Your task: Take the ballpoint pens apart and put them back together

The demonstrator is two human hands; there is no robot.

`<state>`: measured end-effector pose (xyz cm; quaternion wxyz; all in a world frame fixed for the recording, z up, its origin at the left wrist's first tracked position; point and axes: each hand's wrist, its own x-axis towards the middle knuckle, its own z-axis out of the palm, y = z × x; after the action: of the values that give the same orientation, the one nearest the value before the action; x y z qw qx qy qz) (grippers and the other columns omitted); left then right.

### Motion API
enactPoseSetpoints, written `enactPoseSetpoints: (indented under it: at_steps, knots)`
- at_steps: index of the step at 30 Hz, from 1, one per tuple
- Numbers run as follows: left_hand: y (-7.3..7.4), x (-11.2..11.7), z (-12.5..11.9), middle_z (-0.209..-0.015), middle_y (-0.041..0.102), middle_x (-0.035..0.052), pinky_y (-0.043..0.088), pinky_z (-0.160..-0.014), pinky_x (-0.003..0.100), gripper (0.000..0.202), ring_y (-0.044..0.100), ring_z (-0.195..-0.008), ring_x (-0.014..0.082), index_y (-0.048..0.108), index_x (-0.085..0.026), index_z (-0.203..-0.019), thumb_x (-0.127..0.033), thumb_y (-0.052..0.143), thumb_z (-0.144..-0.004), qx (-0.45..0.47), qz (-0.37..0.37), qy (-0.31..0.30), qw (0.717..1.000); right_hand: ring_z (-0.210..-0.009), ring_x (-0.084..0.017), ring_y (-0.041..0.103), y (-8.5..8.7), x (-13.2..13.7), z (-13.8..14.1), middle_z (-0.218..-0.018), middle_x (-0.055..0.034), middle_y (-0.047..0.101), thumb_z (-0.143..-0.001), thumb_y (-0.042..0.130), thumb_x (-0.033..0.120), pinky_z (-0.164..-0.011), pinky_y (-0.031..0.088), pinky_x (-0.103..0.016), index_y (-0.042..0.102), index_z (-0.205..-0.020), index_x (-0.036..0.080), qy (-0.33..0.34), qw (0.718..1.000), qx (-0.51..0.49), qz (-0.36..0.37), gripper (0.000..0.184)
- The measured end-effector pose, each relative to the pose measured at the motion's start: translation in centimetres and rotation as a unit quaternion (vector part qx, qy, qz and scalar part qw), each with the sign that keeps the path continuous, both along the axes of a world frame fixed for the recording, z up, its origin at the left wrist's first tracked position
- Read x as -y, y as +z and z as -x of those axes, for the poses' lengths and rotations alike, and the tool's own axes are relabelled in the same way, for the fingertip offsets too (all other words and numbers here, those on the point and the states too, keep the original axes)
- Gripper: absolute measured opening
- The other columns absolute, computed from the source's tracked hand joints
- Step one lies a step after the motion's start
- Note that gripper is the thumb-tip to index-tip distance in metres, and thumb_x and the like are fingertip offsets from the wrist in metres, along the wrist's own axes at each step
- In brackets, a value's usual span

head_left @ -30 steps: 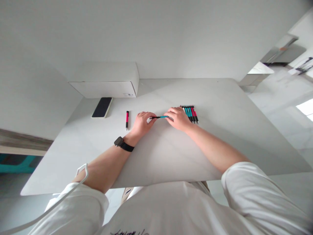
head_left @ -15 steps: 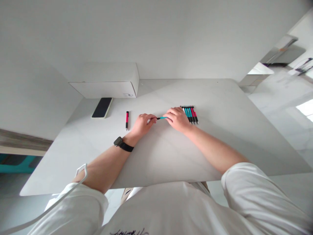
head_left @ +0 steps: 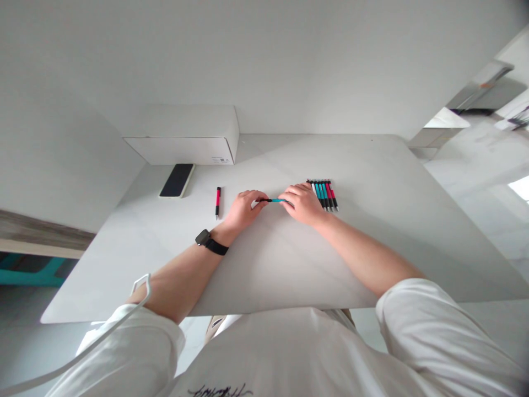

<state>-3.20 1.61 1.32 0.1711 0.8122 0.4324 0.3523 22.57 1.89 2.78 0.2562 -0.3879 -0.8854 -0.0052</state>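
Observation:
Between my two hands a teal and black pen (head_left: 276,200) lies level, above the middle of the table. My left hand (head_left: 245,209) is closed, pinching the black end of the pen between thumb and fingers. At the teal end, my right hand (head_left: 303,203) pinches it too, its fingers covering part of the barrel. Just right of the right hand is a row of several pens (head_left: 326,195) in teal, red and white with black grips, partly hidden by that hand. A single red and black pen (head_left: 217,203) rests left of my left hand.
A phone (head_left: 177,180) lies at the table's left, in front of a long white box (head_left: 182,150) against the wall. The white table (head_left: 281,264) ends at its near edge by my body. A white cable (head_left: 103,333) runs along my left arm.
The view has shifted slightly, so the table's things appear a little further right. Both hands keep their grip on the teal pen, with little visible movement.

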Motion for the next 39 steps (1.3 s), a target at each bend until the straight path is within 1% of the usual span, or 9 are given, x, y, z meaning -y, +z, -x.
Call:
enactPoseSetpoints:
  at_steps: [7,11,14,20,23,27,32,36,39]
  knots:
    - [0.07,0.05,0.23,-0.11,0.075,0.0068,0.053,-0.094,0.038,0.032,0.07,-0.102,0.0229,0.066,-0.024,-0.126,-0.043,0.065,-0.1,0.023,0.001,0.008,1.0,-0.099,-0.025,0.062,-0.09,-0.14,-0.16,-0.104,-0.007,0.073,-0.103,0.063,0.031,-0.096,0.037,-0.042,0.077,-0.112,0.025,-0.004,1.0,-0.015,0.01,0.017]
    - [0.18,0.05,0.35,-0.093,0.073,0.0062,0.05,-0.087,0.037,0.034,0.068,-0.089,0.0221,0.07,-0.023,-0.108,-0.046,0.045,-0.109,-0.029,0.0,0.035,0.999,-0.1,-0.026,0.062,-0.09,-0.16,-0.23,-0.106,-0.0073,0.073,-0.102,0.064,0.03,-0.096,0.036,-0.043,0.076,-0.113,0.025,-0.004,1.0,-0.017,0.009,0.017]
    - [0.08,0.0,0.32,-0.08,0.069,0.0039,0.047,-0.083,0.037,0.035,0.064,-0.08,0.0214,0.068,-0.022,-0.091,-0.041,0.045,-0.109,-0.067,0.003,0.03,0.997,-0.099,-0.026,0.061,-0.16,-0.19,-0.23,-0.104,-0.0074,0.073,-0.102,0.063,0.03,-0.095,0.036,-0.042,0.077,-0.113,0.026,-0.001,1.0,-0.016,0.013,0.018]
    - [0.1,-0.03,0.24,-0.095,0.072,0.0046,0.049,-0.084,0.035,0.018,0.065,-0.086,0.0204,0.067,-0.022,-0.107,-0.038,0.063,-0.1,-0.015,-0.003,0.008,1.0,-0.098,-0.026,0.061,-0.24,-0.29,-0.3,-0.103,-0.0077,0.073,-0.103,0.062,0.031,-0.094,0.037,-0.042,0.077,-0.112,0.025,-0.005,1.0,-0.019,0.01,0.019]
    - [0.33,0.03,0.33,-0.094,0.071,0.0046,0.048,-0.081,0.034,0.024,0.064,-0.085,0.0202,0.067,-0.022,-0.108,-0.042,0.055,-0.105,-0.017,0.0,0.009,1.0,-0.1,-0.026,0.062,-0.21,-0.26,-0.3,-0.103,-0.0077,0.073,-0.103,0.062,0.03,-0.095,0.037,-0.042,0.077,-0.112,0.025,-0.001,1.0,-0.021,0.011,0.018]
    - [0.43,0.13,0.29,-0.083,0.068,0.0042,0.047,-0.08,0.036,0.034,0.063,-0.082,0.0207,0.067,-0.022,-0.091,-0.038,0.044,-0.11,-0.055,0.007,0.003,0.998,-0.099,-0.026,0.062,-0.34,-0.29,-0.29,-0.104,-0.0076,0.074,-0.102,0.063,0.029,-0.095,0.037,-0.042,0.077,-0.113,0.025,0.006,1.0,-0.024,0.011,0.018]
    - [0.48,0.28,0.05,-0.094,0.069,0.0045,0.048,-0.078,0.033,0.015,0.061,-0.084,0.0195,0.066,-0.022,-0.102,-0.035,0.059,-0.102,-0.028,0.008,0.003,1.0,-0.099,-0.026,0.061,-0.55,-0.46,-0.33,-0.104,-0.0078,0.073,-0.103,0.062,0.029,-0.095,0.038,-0.042,0.077,-0.113,0.025,0.007,1.0,-0.021,0.008,0.019]
    - [0.67,0.4,0.08,-0.096,0.069,0.0055,0.048,-0.081,0.034,0.023,0.062,-0.087,0.02,0.066,-0.022,-0.109,-0.039,0.05,-0.108,-0.018,0.006,0.001,1.0,-0.099,-0.026,0.061,-0.49,-0.39,-0.31,-0.104,-0.0077,0.073,-0.103,0.062,0.03,-0.095,0.038,-0.043,0.077,-0.113,0.025,0.006,1.0,-0.017,0.003,0.019]
    - [0.57,0.33,0.16,-0.09,0.068,0.0061,0.048,-0.082,0.036,0.033,0.063,-0.088,0.0219,0.067,-0.022,-0.099,-0.04,0.042,-0.111,-0.04,0.016,0.003,0.999,-0.099,-0.026,0.062,-0.43,-0.32,-0.27,-0.104,-0.0074,0.073,-0.103,0.062,0.03,-0.095,0.038,-0.042,0.076,-0.114,0.025,0.008,1.0,-0.016,0.001,0.019]
